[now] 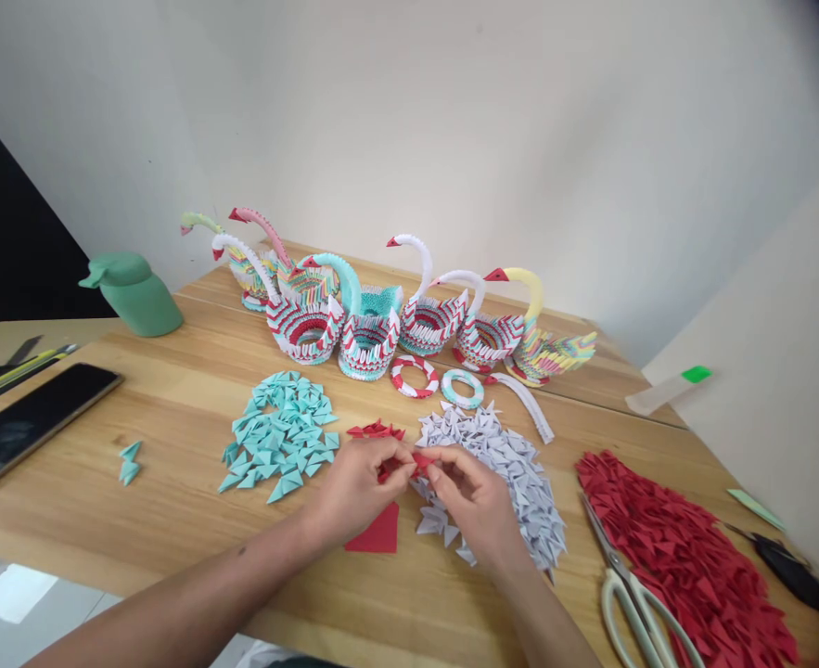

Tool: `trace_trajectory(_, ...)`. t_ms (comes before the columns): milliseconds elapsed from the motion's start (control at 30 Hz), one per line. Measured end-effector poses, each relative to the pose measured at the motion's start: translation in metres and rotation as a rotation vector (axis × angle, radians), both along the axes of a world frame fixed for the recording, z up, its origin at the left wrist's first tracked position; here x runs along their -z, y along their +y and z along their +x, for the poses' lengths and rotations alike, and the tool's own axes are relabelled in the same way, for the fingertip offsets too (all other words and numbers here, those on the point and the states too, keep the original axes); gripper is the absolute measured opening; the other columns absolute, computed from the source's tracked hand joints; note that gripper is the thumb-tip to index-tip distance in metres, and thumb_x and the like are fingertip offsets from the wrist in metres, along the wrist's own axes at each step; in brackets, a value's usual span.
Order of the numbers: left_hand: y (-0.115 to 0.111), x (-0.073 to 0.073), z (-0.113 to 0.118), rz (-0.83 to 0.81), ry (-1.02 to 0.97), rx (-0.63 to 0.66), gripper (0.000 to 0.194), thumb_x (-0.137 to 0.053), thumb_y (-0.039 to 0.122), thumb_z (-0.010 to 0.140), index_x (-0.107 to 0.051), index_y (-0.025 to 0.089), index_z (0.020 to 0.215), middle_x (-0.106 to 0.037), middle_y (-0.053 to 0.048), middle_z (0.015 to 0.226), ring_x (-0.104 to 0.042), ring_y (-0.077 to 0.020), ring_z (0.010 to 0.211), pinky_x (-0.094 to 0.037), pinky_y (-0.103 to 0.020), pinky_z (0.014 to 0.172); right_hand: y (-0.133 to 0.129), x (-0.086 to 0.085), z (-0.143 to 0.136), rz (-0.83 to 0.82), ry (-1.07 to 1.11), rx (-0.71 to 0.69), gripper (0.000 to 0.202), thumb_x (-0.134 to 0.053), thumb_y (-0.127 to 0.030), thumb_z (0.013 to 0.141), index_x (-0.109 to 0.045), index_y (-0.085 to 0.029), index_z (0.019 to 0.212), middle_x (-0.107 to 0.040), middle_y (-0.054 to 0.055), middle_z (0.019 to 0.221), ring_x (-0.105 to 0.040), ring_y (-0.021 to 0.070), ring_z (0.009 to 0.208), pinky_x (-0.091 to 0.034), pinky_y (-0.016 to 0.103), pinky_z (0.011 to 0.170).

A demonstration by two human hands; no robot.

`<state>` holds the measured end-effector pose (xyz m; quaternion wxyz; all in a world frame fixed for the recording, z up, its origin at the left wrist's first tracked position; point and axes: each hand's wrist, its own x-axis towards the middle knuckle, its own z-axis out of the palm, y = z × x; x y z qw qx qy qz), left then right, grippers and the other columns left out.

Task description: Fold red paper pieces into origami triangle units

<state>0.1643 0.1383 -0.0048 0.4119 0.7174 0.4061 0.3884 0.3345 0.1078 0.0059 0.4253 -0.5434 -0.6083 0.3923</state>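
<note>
Between the fingertips of both hands is a small red paper piece (421,463). My left hand (364,478) pinches its left end, and my right hand (475,496) pinches its right end. Below my left hand a flat red paper sheet (376,532) lies on the wooden table, partly covered. Just behind the hands sits a little group of red folded pieces (376,430). A pile of teal folded triangles (284,431) is left of my left hand. White folded pieces (520,473) spread around and beyond my right hand.
Several paper swans (371,343) stand at the back, with two paper rings (415,378) and a curved white neck (529,404) before them. Scissors (628,584) lie beside a large red pile (687,557) at right. A phone (33,422) and green bottle (137,295) are left.
</note>
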Motion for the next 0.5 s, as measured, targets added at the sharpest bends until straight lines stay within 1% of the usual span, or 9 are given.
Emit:
trace_trajectory(300, 0.0014, -0.0007, 0.0001, -0.019, 0.026, -0.004, 0.014, -0.053, 0.013, 0.081, -0.064, 0.016, 0.074, -0.069, -0.002, 0.074, -0.061, -0.0136, 0.068, -0.044, -0.021, 0.066, 0.0013, 0.0006, 0.0005, 0.011, -0.015, -0.017, 0.018, -0.059, -0.030, 0.084, -0.068, -0.019, 0.095, -0.067, 0.006, 0.091, -0.062, 0.0190, 0.080, -0.048, 0.028, 0.071)
trace_trajectory(400, 0.0000, -0.0014, 0.0000, 0.021, 0.019, 0.000, 0.010, -0.056, 0.015, 0.083, -0.065, 0.017, 0.080, -0.071, -0.002, 0.081, -0.062, -0.0136, 0.072, -0.045, -0.022, 0.069, 0.0006, 0.0009, 0.0004, -0.003, -0.003, -0.001, 0.018, -0.058, -0.031, 0.084, -0.068, -0.019, 0.093, -0.068, 0.006, 0.091, -0.062, 0.0188, 0.079, -0.049, 0.028, 0.070)
trace_trajectory(500, -0.0018, -0.0029, 0.0001, 0.087, 0.059, 0.028, 0.005, -0.063, 0.021, 0.081, -0.066, 0.018, 0.085, -0.071, -0.003, 0.085, -0.063, -0.0144, 0.075, -0.045, -0.023, 0.071, 0.0005, 0.0007, -0.0005, -0.020, 0.025, 0.007, 0.018, -0.058, -0.033, 0.085, -0.068, -0.019, 0.091, -0.068, 0.006, 0.087, -0.062, 0.0188, 0.077, -0.049, 0.027, 0.068)
